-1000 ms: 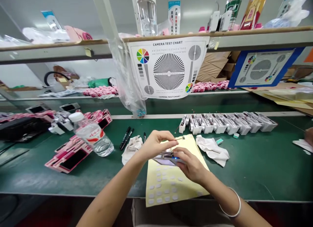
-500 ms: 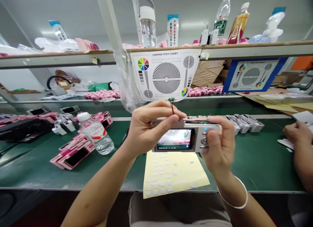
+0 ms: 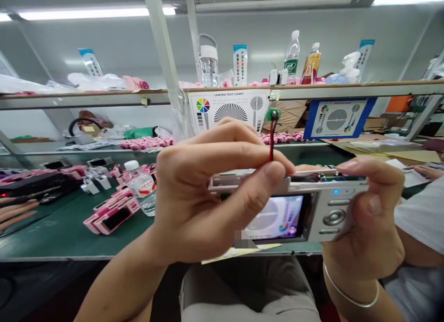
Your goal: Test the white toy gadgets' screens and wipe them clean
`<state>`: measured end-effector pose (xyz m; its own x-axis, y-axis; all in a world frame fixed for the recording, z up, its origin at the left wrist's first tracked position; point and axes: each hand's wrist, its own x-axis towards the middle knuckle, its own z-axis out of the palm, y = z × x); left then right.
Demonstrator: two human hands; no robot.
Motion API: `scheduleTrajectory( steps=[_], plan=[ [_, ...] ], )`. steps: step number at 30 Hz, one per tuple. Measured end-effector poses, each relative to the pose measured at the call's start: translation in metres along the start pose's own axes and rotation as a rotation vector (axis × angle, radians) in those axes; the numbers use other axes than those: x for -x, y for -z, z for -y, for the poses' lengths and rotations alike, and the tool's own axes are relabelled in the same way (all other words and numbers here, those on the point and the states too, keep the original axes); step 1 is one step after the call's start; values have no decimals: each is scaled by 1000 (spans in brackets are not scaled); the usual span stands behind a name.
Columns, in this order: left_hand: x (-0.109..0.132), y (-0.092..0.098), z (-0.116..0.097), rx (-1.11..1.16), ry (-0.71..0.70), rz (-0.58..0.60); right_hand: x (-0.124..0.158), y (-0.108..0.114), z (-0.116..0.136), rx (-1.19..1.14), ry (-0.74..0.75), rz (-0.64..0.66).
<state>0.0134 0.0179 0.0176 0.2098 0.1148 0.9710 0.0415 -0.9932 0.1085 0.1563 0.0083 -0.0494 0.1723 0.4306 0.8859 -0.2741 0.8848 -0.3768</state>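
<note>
A silver digital camera with its top open is held up close to my face, its lit screen facing me and a blue light glowing beside it. My right hand grips the camera's right end, index finger on the open top edge and thumb at the back. Between thumb and index finger, my left hand pinches red and black wires above the camera. A small green circuit board sticks up at their end. My left hand covers the camera's left part and some of the screen.
A camera test chart hangs ahead, another to its right. On the green bench stand a water bottle and pink cameras. A yellow sheet lies below. Other people's hands and a white sleeve show at the sides.
Both hands and the camera have come closer to my view, and the camera has shifted right. The view has tilted upward, showing ceiling lights. A person's hand has appeared at the left.
</note>
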Motion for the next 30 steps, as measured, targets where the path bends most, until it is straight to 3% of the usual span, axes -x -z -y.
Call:
scheduleTrajectory(
  steps=[4, 8, 20, 30],
  plan=[
    [0, 3, -25, -50, -20, 41, 7, -8, 14, 56, 29, -62],
    [2, 5, -37, -107, -76, 22, 12, -16, 23, 95, 65, -67],
    [7, 7, -37, -121, -130, -22, 30, -2, 19, 433, 260, -184],
    [10, 8, -37, -130, -113, -22, 29, -11, 21, 327, 153, -207]
  ],
)
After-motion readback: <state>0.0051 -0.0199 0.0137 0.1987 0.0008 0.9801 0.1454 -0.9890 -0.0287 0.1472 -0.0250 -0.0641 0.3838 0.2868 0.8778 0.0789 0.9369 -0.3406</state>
